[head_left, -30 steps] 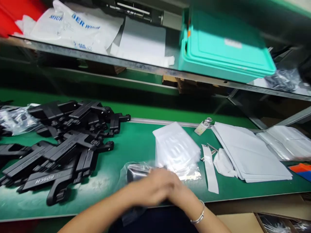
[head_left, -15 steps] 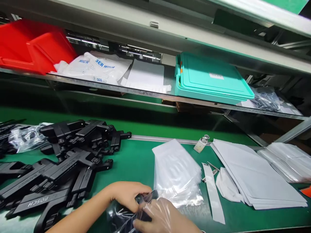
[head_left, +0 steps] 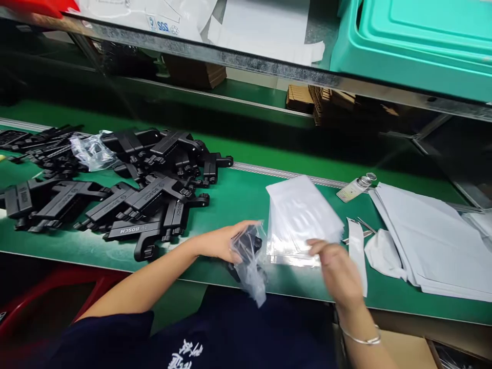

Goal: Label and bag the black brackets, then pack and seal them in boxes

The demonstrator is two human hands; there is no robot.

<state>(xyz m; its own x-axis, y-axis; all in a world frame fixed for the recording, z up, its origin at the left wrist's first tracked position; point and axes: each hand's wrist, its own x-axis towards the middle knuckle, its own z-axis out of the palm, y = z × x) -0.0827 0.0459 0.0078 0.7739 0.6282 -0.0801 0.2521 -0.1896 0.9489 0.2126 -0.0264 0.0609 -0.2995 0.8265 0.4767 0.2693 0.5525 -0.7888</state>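
Note:
My left hand [head_left: 223, 242] is closed on a black plastic part in a clear bag [head_left: 249, 259], held at the near edge of the green table [head_left: 234, 197]. My right hand [head_left: 337, 271] hovers just right of it, near the front of a stack of clear bags [head_left: 302, 218]; its fingers are blurred by motion. A pile of black BOSCH plastic parts [head_left: 142, 197] lies to the left of my left hand.
White sheets [head_left: 430, 238], a white strip [head_left: 356, 243], a crumpled white cloth [head_left: 380, 253] and a small bottle [head_left: 355, 187] lie on the right. A shelf overhead carries a teal box [head_left: 415, 46] and white packets [head_left: 161, 15]. More black parts and a crumpled bag [head_left: 90, 151] sit far left.
The view tilted down and shifted. My right hand has let go of the bagged part and moved right toward the bag stack; my left hand keeps the bagged part.

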